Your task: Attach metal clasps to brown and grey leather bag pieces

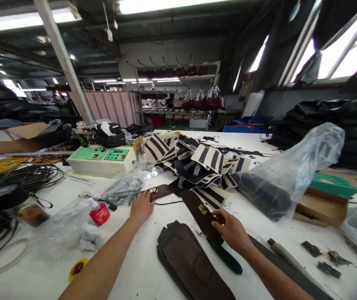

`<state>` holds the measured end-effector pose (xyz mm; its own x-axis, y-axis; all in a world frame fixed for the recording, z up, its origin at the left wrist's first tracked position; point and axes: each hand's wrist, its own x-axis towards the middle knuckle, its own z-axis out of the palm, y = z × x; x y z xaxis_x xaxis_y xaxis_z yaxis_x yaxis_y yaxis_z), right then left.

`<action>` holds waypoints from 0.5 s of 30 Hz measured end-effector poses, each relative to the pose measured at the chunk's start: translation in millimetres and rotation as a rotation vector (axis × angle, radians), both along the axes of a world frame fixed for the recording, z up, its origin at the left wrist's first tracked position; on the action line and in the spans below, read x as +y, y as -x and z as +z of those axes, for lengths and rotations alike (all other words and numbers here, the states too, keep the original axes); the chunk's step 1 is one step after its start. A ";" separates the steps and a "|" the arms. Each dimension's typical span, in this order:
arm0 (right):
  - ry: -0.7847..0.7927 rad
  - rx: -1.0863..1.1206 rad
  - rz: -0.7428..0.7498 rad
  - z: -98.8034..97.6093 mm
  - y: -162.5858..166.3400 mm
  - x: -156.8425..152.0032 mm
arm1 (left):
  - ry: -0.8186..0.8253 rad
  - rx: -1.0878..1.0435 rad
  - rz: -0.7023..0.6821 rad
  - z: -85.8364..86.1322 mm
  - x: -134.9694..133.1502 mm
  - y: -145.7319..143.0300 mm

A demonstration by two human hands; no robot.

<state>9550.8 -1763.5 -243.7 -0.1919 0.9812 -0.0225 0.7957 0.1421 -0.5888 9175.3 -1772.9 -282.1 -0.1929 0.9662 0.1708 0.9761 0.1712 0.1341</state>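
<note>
Two brass-clasped, dark-brown leather strips [194,205] could scuff if dragged; left hand [142,206] and right hand [232,230] have fingers against them, grip unclear.

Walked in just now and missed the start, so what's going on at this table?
A person is handling two dark brown strips with gold-coloured metal clasps. The left hand rests on the farther strip, beside its clasp; the right hand is at the edge of the nearer strip, though whether it grips is unclear. A stack of brown pieces lies nearer the person, and black-and-cream striped pieces are heaped beyond.
</note>
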 end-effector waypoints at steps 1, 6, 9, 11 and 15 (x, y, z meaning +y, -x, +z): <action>-0.048 0.028 0.016 5.4 1.1 1.4 | 0.020 0.007 -0.016 0.9 6.6 3.2; -0.321 0.241 0.052 32.2 14.2 5.5 | 0.137 0.028 -0.111 11.5 35.0 20.4; -0.231 0.443 -0.064 30.8 27.0 2.5 | 0.215 0.029 -0.143 18.2 48.2 27.5; -0.058 0.652 -0.158 19.8 32.9 -0.2 | 0.256 0.022 -0.141 20.8 55.3 28.1; 0.197 1.074 -0.291 -15.1 30.1 -0.7 | 0.269 -0.027 -0.102 22.1 62.7 21.2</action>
<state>9520.7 -1764.3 -258.8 0.0302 0.9892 -0.1433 -0.1482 -0.1374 -0.9794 9154.1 -1710.3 -260.1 -0.0934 0.9908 -0.0984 0.9867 0.1053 0.1235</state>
